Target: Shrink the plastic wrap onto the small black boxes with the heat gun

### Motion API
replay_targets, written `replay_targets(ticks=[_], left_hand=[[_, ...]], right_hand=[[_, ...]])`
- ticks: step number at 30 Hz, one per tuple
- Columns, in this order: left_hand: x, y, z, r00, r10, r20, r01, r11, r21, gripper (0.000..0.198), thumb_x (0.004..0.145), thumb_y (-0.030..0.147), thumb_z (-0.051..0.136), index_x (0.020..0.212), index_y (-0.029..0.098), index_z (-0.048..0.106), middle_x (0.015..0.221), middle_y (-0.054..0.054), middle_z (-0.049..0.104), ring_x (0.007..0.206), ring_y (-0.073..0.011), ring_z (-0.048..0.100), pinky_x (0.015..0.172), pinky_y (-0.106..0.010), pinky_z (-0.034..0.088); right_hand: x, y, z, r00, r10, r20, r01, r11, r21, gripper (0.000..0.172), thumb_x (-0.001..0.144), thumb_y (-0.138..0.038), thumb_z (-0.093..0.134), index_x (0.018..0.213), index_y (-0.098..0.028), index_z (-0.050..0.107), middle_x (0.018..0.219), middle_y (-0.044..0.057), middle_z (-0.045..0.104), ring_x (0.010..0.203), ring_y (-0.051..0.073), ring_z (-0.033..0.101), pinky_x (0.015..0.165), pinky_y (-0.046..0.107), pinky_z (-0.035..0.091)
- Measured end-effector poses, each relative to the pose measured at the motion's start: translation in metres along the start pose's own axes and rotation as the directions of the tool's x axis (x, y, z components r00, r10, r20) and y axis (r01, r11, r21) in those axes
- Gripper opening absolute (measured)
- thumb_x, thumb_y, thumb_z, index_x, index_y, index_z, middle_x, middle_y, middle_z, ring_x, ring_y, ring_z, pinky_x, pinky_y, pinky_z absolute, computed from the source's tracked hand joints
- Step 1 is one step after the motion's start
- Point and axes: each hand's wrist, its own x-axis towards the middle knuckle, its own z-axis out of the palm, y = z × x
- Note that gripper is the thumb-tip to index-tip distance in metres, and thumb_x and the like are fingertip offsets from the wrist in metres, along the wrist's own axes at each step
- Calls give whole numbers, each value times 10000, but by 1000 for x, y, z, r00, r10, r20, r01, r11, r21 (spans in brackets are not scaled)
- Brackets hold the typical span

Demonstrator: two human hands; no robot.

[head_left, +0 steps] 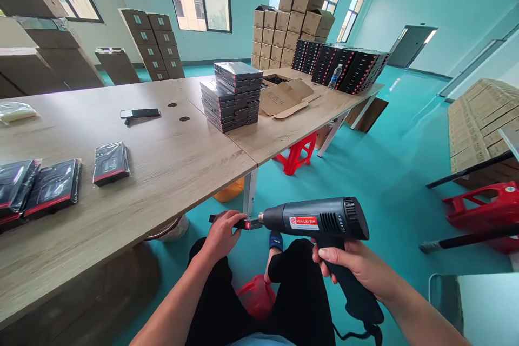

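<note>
The one wording that reads clearly is "HUA LAI SHI", in white capitals on a red and white rectangular sticker [304,223] along the barrel of the dark grey, pistol-shaped plastic heat gun [314,218]. A round emblem stands left of the letters; the finer line beneath is too small to read, as are the white marks near the heat gun's rear. Just beyond the heat gun's nozzle, the slim black box [248,224] bears a red patch with illegible print. Farther behind the heat gun, blurred characters mark a brown cardboard flap [290,93].
</note>
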Motion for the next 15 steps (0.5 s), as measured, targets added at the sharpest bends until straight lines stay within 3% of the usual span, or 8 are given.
replay_targets(ticks=[5, 10, 13, 15], left_hand=[[2, -2, -3, 999, -53, -9, 52, 995, -84, 476, 745, 95, 562, 1152, 280, 725, 1141, -94, 688, 1056, -302, 609, 897, -402, 476], [3, -6, -2, 987, -148, -58, 121, 937, -329, 378, 717, 158, 630, 1058, 264, 754, 1082, -89, 698, 1028, -292, 617, 911, -392, 486], [2, -4, -5, 955, -295, 19, 258, 800, -542, 320, 735, 237, 647, 1045, 214, 726, 974, -76, 706, 902, -263, 652, 828, -383, 523], [3, 0, -9, 917, -372, 143, 355, 598, -719, 358, 722, 292, 670, 1061, 182, 689, 912, -65, 707, 822, -256, 671, 763, -394, 548]], right_hand=[[9, 0, 7, 999, -26, 44, 29, 996, -82, 313, 817, -440, 668, 948, -161, 726, 828, 57, 705, 737, 192, 627, 642, 311, 502], [9, 2, 12, 998, -10, 68, 11, 1000, -14, 325, 787, -433, 709, 958, -157, 728, 918, 78, 720, 720, 189, 640, 608, 302, 503], [5, 11, 0, 996, 0, -92, 11, 993, 114, 317, 785, -413, 738, 977, -161, 725, 922, 72, 726, 731, 178, 645, 608, 280, 521], [1, 24, -13, 976, 63, -208, -3, 962, 274, 316, 782, -396, 758, 1002, -171, 724, 888, 59, 732, 726, 165, 653, 597, 251, 527]])
